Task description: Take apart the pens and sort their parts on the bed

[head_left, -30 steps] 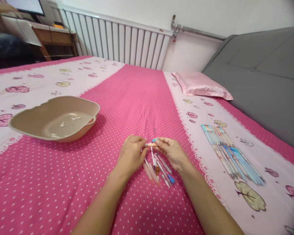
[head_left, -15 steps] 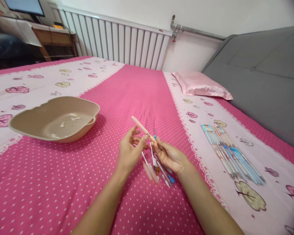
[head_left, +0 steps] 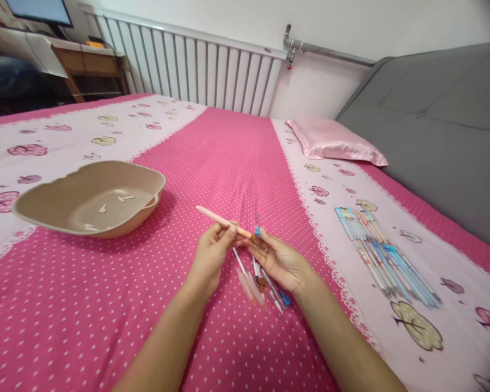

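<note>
Both my hands hold one peach-coloured pen (head_left: 222, 220) above a pink dotted bedspread (head_left: 212, 152). My left hand (head_left: 210, 257) pinches the pen's barrel near its middle, and the free end points up and left. My right hand (head_left: 278, 260) grips the other end, where a small blue piece shows between the fingers. Under my hands lies a small heap of loose pens and pen parts (head_left: 265, 283).
A beige scalloped bowl (head_left: 89, 197) with a few small white bits inside sits to the left. A row of several blue and pastel pens (head_left: 386, 256) lies to the right on the pale band. A pink pillow (head_left: 335, 142) and a grey headboard (head_left: 441, 125) are behind.
The pen was level between my two hands a second ago. Its free end then swung up and has since tilted lower and further left. My left fingers have closed on the barrel again.
</note>
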Available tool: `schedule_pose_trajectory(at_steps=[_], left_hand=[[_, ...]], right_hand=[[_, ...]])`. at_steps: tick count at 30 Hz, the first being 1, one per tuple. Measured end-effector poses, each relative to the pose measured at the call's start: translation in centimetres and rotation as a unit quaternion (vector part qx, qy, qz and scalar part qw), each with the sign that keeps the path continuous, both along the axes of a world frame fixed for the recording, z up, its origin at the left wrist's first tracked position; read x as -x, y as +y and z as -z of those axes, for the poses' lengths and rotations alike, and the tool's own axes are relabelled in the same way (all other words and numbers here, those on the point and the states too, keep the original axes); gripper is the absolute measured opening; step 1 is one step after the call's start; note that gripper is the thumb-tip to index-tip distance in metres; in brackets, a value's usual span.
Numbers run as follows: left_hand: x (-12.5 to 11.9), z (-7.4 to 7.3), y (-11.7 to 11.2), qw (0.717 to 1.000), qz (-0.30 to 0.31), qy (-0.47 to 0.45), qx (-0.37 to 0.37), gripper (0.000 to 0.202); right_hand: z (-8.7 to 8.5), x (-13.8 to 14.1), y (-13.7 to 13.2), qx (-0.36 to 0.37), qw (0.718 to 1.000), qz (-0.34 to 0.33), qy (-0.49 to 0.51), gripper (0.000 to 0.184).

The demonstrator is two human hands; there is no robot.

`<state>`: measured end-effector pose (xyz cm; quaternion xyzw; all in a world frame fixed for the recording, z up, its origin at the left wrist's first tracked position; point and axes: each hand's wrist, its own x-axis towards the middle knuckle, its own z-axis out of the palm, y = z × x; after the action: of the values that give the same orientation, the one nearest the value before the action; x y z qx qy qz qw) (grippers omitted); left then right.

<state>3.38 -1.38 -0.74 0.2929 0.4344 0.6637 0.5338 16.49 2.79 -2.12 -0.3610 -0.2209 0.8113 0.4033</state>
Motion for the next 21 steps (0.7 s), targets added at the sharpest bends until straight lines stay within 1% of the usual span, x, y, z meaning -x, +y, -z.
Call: schedule_pose_trajectory(at_steps=[2, 4, 5, 8, 11, 12, 14, 18, 21], left_hand=[[0.3, 0.1, 0.2, 0.998, 0.001, -0.058, 0.028, 0.007], [0.6, 0.2, 0.3, 0.993, -0.002, -0.109, 0.049, 0.009], [0.8, 0.2, 0.4, 0.990, -0.005, -0.127, 0.054, 0.010], [0.9, 0.2, 0.5, 0.988, -0.011, -0.147, 0.053, 0.013], [0.8, 0.1, 0.5, 0.988, -0.010, -0.145, 0.048, 0.012], [0.8, 0.1, 0.5, 0.988, -0.009, -0.144, 0.047, 0.012], [0.7, 0.0, 0.4, 0.989, -0.010, -0.142, 0.047, 0.011], [0.5, -0.5, 0.2, 0.988, -0.008, -0.143, 0.055, 0.010], [0.4, -0.6, 0.1, 0.988, 0.003, -0.142, 0.053, 0.009]], right_hand=[[-0.2, 0.1, -0.2, -0.036, 0.999, 0.019, -0.036, 0.006], [-0.5, 0.1, -0.4, -0.102, 0.991, 0.037, -0.084, 0.010], [-0.6, 0.2, -0.6, -0.144, 0.982, 0.050, -0.112, 0.012], [-1.0, 0.1, -0.9, -0.266, 0.940, 0.084, -0.198, 0.019], [-1.2, -0.1, -1.0, -0.353, 0.890, 0.086, -0.274, 0.022], [-1.2, -0.1, -1.0, -0.373, 0.877, 0.084, -0.291, 0.022], [-1.2, -0.2, -1.0, -0.396, 0.860, 0.084, -0.311, 0.021], [-1.3, -0.3, -1.0, -0.420, 0.834, 0.107, -0.340, 0.021], [-1.7, -0.4, -1.2, -0.436, 0.807, 0.118, -0.380, 0.020]])
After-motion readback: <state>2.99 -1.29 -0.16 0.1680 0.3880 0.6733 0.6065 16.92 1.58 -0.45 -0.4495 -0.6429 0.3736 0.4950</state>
